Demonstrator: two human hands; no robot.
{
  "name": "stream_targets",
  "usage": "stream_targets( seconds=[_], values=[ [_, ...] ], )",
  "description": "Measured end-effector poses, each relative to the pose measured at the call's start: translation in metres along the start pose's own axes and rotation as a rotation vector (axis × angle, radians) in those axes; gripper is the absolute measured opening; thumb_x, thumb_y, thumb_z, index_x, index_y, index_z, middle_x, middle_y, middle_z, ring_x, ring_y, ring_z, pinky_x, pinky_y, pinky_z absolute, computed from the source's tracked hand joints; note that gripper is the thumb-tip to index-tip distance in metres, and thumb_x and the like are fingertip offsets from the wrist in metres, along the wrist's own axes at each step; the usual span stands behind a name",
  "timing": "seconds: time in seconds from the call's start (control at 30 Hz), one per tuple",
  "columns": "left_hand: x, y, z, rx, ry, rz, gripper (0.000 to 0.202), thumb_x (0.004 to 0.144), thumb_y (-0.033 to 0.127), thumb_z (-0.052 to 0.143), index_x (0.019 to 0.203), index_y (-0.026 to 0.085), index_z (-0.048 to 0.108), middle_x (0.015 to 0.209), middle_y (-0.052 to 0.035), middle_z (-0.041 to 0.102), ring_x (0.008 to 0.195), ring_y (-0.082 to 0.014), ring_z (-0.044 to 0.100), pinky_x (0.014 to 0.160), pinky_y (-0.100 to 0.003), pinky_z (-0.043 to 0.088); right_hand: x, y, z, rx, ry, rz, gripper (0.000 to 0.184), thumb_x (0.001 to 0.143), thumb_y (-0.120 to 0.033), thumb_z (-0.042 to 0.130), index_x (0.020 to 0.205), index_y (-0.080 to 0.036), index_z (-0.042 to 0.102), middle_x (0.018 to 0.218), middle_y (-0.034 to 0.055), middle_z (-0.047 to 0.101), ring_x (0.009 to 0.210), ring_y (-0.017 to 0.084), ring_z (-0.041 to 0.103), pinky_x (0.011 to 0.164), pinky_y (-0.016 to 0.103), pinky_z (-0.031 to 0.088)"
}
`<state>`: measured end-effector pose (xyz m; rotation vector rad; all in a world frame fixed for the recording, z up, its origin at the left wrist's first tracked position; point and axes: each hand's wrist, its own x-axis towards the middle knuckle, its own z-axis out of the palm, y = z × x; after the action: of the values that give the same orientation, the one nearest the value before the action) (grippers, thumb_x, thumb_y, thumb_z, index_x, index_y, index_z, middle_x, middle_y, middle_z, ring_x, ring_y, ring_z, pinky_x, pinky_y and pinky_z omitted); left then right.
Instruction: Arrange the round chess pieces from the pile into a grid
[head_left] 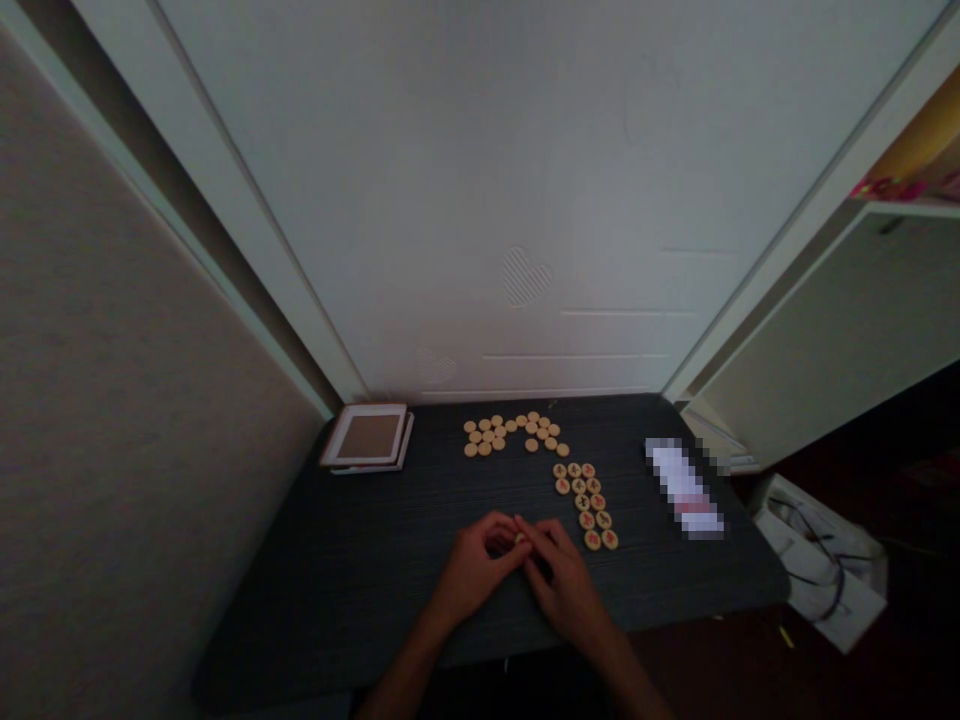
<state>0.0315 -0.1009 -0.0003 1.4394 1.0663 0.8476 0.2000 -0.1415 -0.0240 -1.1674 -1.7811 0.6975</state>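
We note left hand (474, 565) and right hand (564, 578) half-curled, fingertips meeting on one disc (519, 539) between them over the table (360, 560); marked discs (583, 503) lie near the right hand, plain discs (487, 436) farther back

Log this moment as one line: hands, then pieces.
left hand: fingertips on small disc | right hand: fingertips on same disc | marked discs: near right hand | plain discs: farther back

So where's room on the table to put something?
The table has bare room between the left hand and frame-like stack, and between the marked discs and blurred pale item. It's crowded where marked discs and plain discs lie.
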Motion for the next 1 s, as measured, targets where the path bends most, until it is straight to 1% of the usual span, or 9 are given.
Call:
stream_targets(
  seconds=[0.1, 0.23, 0.3, 0.37, 0.47, 0.63, 0.8, 1.0],
  values=[
    [0.0, 0.001, 0.0, -0.005, -0.009, 0.009, 0.018, 0.085, 0.036, 0.071, 0.091, 0.02, 0.069, 0.088, -0.0046, 0.079, 0.084, -0.0215, 0.075, 0.079, -0.031, 0.058, 0.001, -0.001, 0.0, 0.003, 0.013, 0.009, 0.052, 0.094, -0.013, 0.056, 0.143, -0.03, 0.053, 0.106, 0.0062, 0.063, 0.095, 0.019, 0.065, 0.087, 0.032, 0.058],
    [-0.002, 0.004, 0.0, -0.008, -0.002, 0.013, 0.019, 0.089, 0.039, 0.067, 0.091, 0.02, 0.067, 0.09, -0.0052, 0.079, 0.087, -0.0218, 0.075, 0.081, -0.031, 0.057, 0.001, -0.001, 0.001, 0.028, 0.059, 0.044, 0.037, 0.096, -0.021, 0.058, 0.132, -0.027, 0.06, 0.108, 0.0071, 0.065, 0.095, 0.02, 0.065, 0.085, 0.033, 0.057],
    [-0.002, 0.006, 0.0, -0.017, 0.001, 0.003, 0.02, 0.089, 0.04, 0.067, 0.091, 0.02, 0.066, 0.09, -0.0053, 0.079, 0.086, -0.0221, 0.075, 0.08, -0.031, 0.057, 0.001, -0.001, 0.002, 0.033, 0.088, 0.053, 0.03, 0.096, -0.024, 0.059, 0.125, -0.025, 0.063, 0.107, 0.0072, 0.066, 0.094, 0.02, 0.065, 0.083, 0.032, 0.057],
    [-0.002, 0.007, 0.0, -0.026, -0.001, 0.0, 0.022, 0.089, 0.041, 0.067, 0.093, 0.02, 0.065, 0.09, -0.0051, 0.079, 0.086, -0.022, 0.075, 0.079, -0.031, 0.057, 0.002, -0.001, 0.001, 0.034, 0.103, 0.057, 0.026, 0.097, -0.027, 0.059, 0.122, -0.024, 0.064, 0.104, 0.0071, 0.068, 0.092, 0.02, 0.066, 0.082, 0.032, 0.057],
    [-0.002, 0.009, 0.0, -0.03, -0.008, 0.011, 0.024, 0.09, 0.043, 0.066, 0.096, 0.02, 0.065, 0.092, -0.0047, 0.079, 0.087, -0.0216, 0.075, 0.081, -0.031, 0.057, 0.003, -0.002, 0.0, 0.043, 0.105, 0.058, 0.025, 0.097, -0.029, 0.058, 0.121, -0.024, 0.065, 0.104, 0.0074, 0.069, 0.092, 0.02, 0.066, 0.083, 0.033, 0.057],
    [-0.003, 0.011, 0.0, -0.035, -0.019, 0.021, 0.027, 0.091, 0.043, 0.065, 0.105, 0.02, 0.065, 0.096, -0.0062, 0.078, 0.092, -0.0223, 0.074, 0.084, -0.032, 0.057, 0.004, -0.005, -0.004, 0.061, 0.096, 0.054, 0.032, 0.099, -0.028, 0.055, 0.13, -0.026, 0.063, 0.11, 0.0084, 0.07, 0.097, 0.021, 0.067, 0.087, 0.035, 0.057],
    [-0.003, 0.008, -0.001, -0.031, -0.012, 0.034, 0.028, 0.09, 0.042, 0.065, 0.109, 0.02, 0.067, 0.1, -0.0074, 0.078, 0.094, -0.0231, 0.073, 0.086, -0.034, 0.057, 0.006, -0.006, -0.005, 0.065, 0.1, 0.04, 0.035, 0.101, -0.025, 0.051, 0.133, -0.028, 0.062, 0.117, 0.0088, 0.07, 0.106, 0.022, 0.067, 0.094, 0.037, 0.055],
    [-0.004, 0.009, -0.001, -0.001, -0.024, 0.041, 0.029, 0.09, 0.04, 0.065, 0.112, 0.021, 0.067, 0.101, -0.0075, 0.078, 0.094, -0.0231, 0.073, 0.087, -0.034, 0.057, 0.005, -0.006, -0.007, 0.064, 0.097, 0.066, 0.036, 0.101, -0.024, 0.049, 0.135, -0.028, 0.062, 0.117, 0.0088, 0.07, 0.107, 0.021, 0.067, 0.096, 0.037, 0.054]
  ],
)
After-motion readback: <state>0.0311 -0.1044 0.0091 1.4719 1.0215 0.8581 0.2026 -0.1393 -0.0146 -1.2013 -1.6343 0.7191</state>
